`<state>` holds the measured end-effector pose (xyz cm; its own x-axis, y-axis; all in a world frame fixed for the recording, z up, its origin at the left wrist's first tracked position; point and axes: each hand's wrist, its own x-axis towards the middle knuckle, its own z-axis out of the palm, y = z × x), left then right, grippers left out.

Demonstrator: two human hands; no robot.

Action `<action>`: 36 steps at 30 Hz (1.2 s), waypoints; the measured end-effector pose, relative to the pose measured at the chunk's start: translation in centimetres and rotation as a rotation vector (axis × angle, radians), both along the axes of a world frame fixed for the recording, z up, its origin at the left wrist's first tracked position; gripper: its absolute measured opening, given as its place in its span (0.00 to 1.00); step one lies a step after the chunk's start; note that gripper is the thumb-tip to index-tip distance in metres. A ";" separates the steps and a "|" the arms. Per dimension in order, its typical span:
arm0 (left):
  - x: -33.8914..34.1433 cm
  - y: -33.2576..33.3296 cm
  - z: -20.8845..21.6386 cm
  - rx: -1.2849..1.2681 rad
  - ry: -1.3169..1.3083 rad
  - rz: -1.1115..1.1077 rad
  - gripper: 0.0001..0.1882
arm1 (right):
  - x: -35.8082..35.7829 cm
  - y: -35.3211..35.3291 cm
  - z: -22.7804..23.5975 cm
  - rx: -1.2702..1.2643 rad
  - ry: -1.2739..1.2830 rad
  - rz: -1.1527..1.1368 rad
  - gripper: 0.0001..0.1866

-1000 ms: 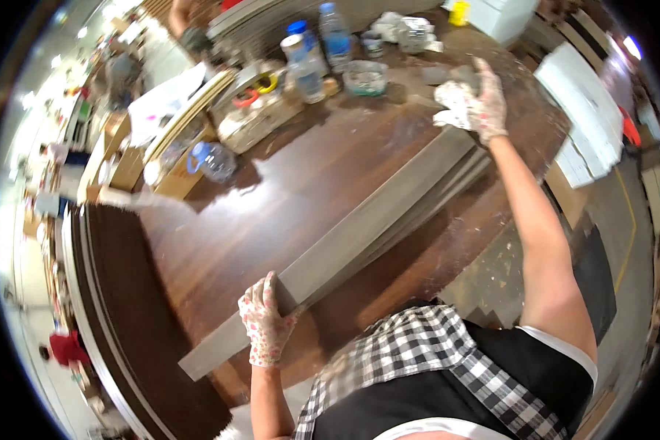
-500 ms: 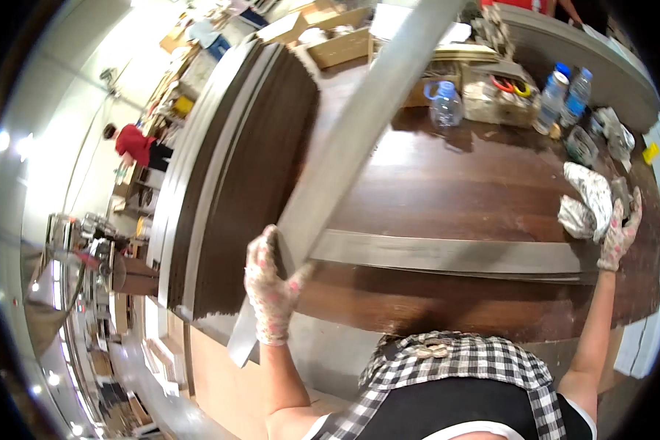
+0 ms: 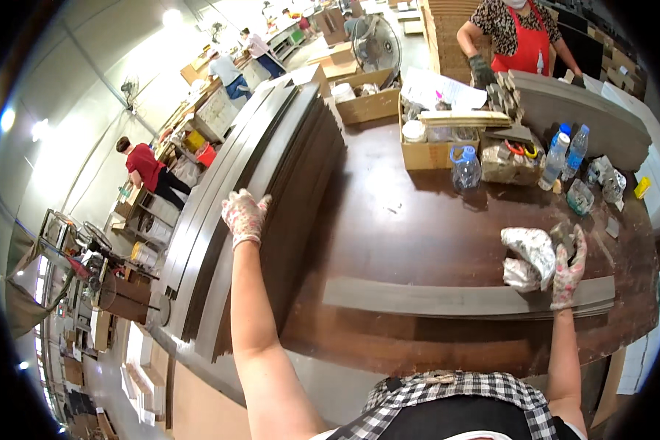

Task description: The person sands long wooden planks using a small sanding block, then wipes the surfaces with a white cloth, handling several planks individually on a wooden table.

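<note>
On the left stands a tall stack of long grey strips, dark along its side. My left hand, in a flower-patterned glove, rests on top of the stack with fingers apart. My right hand, gloved alike, grips a crumpled white cloth. A small dark grey piece sits against its fingers; I cannot tell what it is. Both are over the right part of a low pile of grey strips, which lies crosswise near the table's front edge.
On the brown table stand a cardboard box, a clear jug, water bottles and scissors. Crumpled plastic lies at the right. Across the table is a person in a red apron. Others work farther off.
The long grey strip my left hand held is now on the left stack, and the hand lies on top of it. My right hand has moved left with the white cloth. The view has shifted.
</note>
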<state>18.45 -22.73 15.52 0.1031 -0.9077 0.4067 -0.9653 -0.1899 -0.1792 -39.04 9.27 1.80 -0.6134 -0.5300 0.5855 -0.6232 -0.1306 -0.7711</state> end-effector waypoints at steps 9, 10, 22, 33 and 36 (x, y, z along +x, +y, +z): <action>0.2 -1.1 -2.2 -0.089 0.019 -0.010 0.24 | -0.8 2.4 -2.2 0.035 -0.119 -0.032 0.28; 0.1 -0.7 -2.2 -0.133 0.004 -0.025 0.21 | -0.7 2.3 -2.2 0.056 -0.116 -0.003 0.28; -14.5 7.7 -4.8 -0.443 0.698 -1.019 0.23 | 2.9 1.0 1.0 -0.018 -0.233 0.160 0.25; -20.6 27.5 -14.2 0.784 1.653 -0.884 0.25 | 11.3 -3.8 2.0 0.320 -0.308 0.566 0.24; -16.6 27.8 -15.3 0.586 1.067 -1.067 0.20 | 14.3 -5.8 1.4 0.487 0.105 0.732 0.22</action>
